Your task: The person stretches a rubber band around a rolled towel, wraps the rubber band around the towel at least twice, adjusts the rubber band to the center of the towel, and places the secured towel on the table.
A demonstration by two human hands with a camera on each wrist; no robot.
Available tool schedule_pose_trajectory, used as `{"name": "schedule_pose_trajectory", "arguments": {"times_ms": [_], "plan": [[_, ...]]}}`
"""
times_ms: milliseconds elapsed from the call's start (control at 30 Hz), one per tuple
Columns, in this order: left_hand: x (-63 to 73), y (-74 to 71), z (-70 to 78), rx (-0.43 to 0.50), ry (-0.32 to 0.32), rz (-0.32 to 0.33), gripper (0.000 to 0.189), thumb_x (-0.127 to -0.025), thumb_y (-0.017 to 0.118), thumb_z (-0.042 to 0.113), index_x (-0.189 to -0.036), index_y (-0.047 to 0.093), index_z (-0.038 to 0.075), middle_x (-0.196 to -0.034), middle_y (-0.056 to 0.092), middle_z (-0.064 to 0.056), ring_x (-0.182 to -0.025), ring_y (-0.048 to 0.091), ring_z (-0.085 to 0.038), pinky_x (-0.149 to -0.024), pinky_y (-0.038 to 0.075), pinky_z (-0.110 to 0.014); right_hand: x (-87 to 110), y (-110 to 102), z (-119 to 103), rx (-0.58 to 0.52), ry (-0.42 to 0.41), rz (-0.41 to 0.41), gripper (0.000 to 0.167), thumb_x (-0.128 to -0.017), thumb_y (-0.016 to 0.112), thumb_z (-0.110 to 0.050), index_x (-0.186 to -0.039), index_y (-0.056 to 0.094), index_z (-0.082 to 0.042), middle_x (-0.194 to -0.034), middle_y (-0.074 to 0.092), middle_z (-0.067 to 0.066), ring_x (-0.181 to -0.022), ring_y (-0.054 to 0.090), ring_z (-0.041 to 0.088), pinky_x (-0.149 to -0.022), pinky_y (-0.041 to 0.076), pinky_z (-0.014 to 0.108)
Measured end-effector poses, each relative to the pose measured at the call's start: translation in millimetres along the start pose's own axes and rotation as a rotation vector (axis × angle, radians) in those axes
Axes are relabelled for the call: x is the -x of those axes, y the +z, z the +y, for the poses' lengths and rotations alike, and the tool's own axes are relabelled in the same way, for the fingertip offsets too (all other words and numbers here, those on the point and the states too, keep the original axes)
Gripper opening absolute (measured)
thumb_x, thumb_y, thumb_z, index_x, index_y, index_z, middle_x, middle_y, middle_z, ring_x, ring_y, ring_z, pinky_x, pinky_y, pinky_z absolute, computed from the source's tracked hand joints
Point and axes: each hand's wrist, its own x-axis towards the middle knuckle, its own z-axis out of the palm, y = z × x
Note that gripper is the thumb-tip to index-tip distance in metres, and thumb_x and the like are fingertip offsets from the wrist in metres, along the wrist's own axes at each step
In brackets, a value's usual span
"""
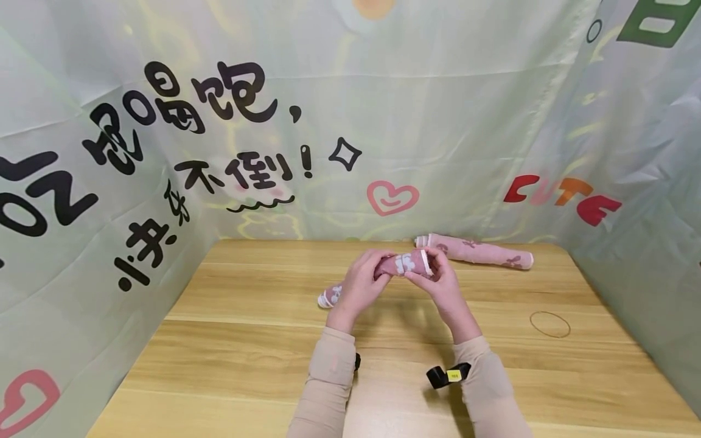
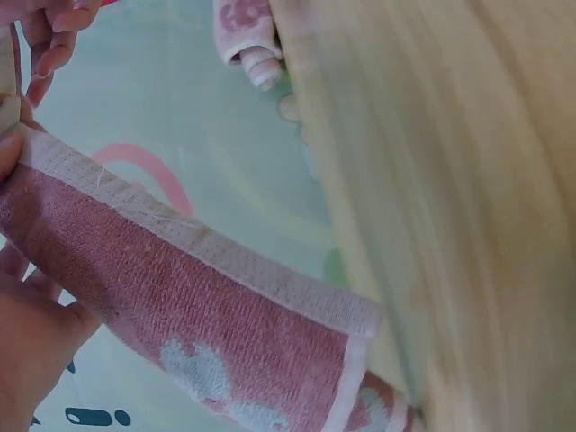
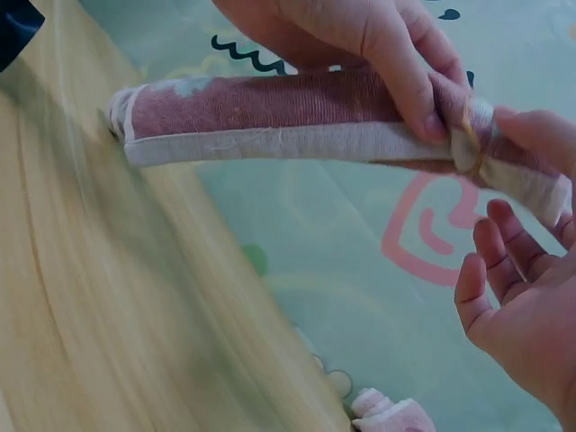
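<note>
A dark pink rolled towel (image 1: 404, 264) with pale blue patches and white edging is held above the table between both hands. My left hand (image 1: 362, 283) grips it around its middle, and one end sticks out past the wrist. At the opposite end is my right hand (image 1: 442, 286), with the thumb (image 3: 538, 137) on the towel and the other fingers curled below it. A thin rubber band (image 3: 470, 148) loops around the roll between the hands, cinching the cloth there. In the left wrist view the white border of the towel (image 2: 225, 261) runs along the roll.
A second, lighter pink rolled towel (image 1: 476, 252) lies at the table's back right, close to the curtain. Another rubber band (image 1: 550, 324) lies on the wooden table (image 1: 235, 340) at the right. Printed curtains (image 1: 460, 121) enclose the back and sides.
</note>
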Motion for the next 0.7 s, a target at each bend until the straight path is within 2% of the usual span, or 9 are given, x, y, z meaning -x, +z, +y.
{"name": "schedule_pose_trajectory", "arguments": {"times_ms": [200, 433, 567, 700], "plan": [[-4.7, -3.7, 8.6, -0.039, 0.042, 0.092, 0.03, -0.087, 0.072, 0.015, -0.116, 0.065, 0.016, -0.107, 0.07, -0.002, -0.099, 0.064, -0.018, -0.089, 0.052, -0.035, -0.1, -3, -1, -0.032, -0.074, -0.004, 0.052, -0.085, 0.064, 0.009, -0.123, 0.048, -0.021, -0.112, 0.057, -0.011, -0.099, 0.055, 0.001, -0.08, 0.05, 0.017], [-7.9, -11.6, 20.4, -0.006, 0.07, 0.167, 0.032, -0.085, 0.073, 0.016, -0.116, 0.065, 0.012, -0.108, 0.072, -0.003, -0.1, 0.064, -0.019, -0.088, 0.051, -0.038, 2.2, -2, -1, -0.064, -0.127, -0.04, 0.056, -0.083, 0.064, 0.011, -0.122, 0.05, -0.027, -0.114, 0.057, -0.011, -0.101, 0.056, 0.004, -0.081, 0.051, 0.017], [-8.2, -16.6, 24.3, 0.05, 0.071, 0.196, 0.033, -0.084, 0.072, 0.011, -0.116, 0.065, 0.009, -0.108, 0.071, -0.005, -0.099, 0.063, -0.02, -0.087, 0.052, -0.036, 2.0, -3, 3, -0.039, -0.148, -0.095, 0.058, -0.082, 0.063, 0.012, -0.125, 0.05, -0.026, -0.114, 0.058, -0.012, -0.107, 0.054, 0.009, -0.085, 0.051, 0.019], [-8.0, -19.7, 25.2, 0.162, 0.024, 0.209, 0.032, -0.085, 0.069, 0.005, -0.118, 0.064, 0.005, -0.105, 0.07, -0.01, -0.094, 0.063, -0.021, -0.081, 0.053, -0.034, 1.2, -2, 7, 0.079, -0.126, -0.179, 0.058, -0.082, 0.066, 0.008, -0.132, 0.047, -0.015, -0.122, 0.055, -0.002, -0.117, 0.051, 0.015, -0.093, 0.048, 0.029]]}}
